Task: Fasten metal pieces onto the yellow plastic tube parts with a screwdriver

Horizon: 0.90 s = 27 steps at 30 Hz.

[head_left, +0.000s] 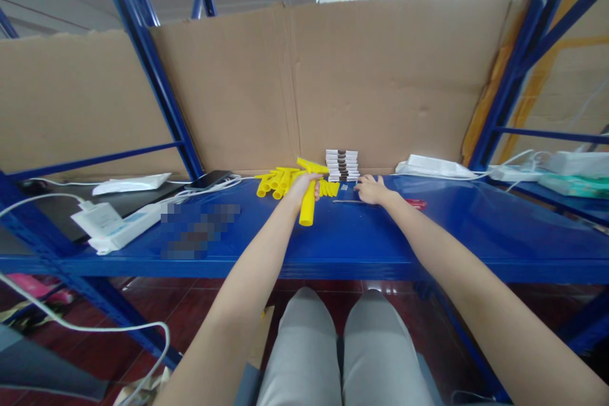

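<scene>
My left hand [304, 185] is closed around a yellow tube [307, 208], whose open round end points toward me. Just behind and left of it lies a pile of yellow tubes [276, 183]. Several small yellow pieces [329, 188] lie to its right. My right hand [372, 190] rests on the blue shelf top with fingers apart, close to the front right corner of a stack of white pieces with dark bands [342, 166]. I see nothing held in it. A screwdriver [417, 204] with a red handle lies by my right wrist, its shaft passing under or beside that hand.
A white power strip [128, 228] with a plugged-in adapter and a dark phone [212, 179] with cables are at left. At the back right lies a white box [435, 167] with a cable. Tall cardboard [380, 76] closes off the back; blue posts [164, 89] stand at the sides.
</scene>
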Motion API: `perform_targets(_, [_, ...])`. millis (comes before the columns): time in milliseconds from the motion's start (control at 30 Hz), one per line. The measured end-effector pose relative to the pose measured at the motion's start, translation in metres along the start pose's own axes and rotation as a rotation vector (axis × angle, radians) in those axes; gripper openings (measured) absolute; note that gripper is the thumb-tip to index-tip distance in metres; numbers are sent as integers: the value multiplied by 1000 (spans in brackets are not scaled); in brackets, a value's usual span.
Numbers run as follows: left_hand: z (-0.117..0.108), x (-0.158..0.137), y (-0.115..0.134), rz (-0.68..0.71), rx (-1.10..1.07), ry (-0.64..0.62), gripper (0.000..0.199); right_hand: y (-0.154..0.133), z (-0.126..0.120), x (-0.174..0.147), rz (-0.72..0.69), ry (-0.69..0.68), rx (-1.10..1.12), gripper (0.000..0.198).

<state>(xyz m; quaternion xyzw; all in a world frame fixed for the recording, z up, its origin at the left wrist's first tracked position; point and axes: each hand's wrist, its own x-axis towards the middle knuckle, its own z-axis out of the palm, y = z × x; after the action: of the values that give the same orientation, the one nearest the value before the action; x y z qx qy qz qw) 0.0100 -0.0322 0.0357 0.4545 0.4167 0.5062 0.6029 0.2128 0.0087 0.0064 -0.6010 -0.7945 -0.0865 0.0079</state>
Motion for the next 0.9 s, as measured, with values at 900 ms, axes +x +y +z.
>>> perform_targets(900, [-2, -1, -13, 420, 984, 47, 13, 25, -20, -14, 1, 205, 99, 41])
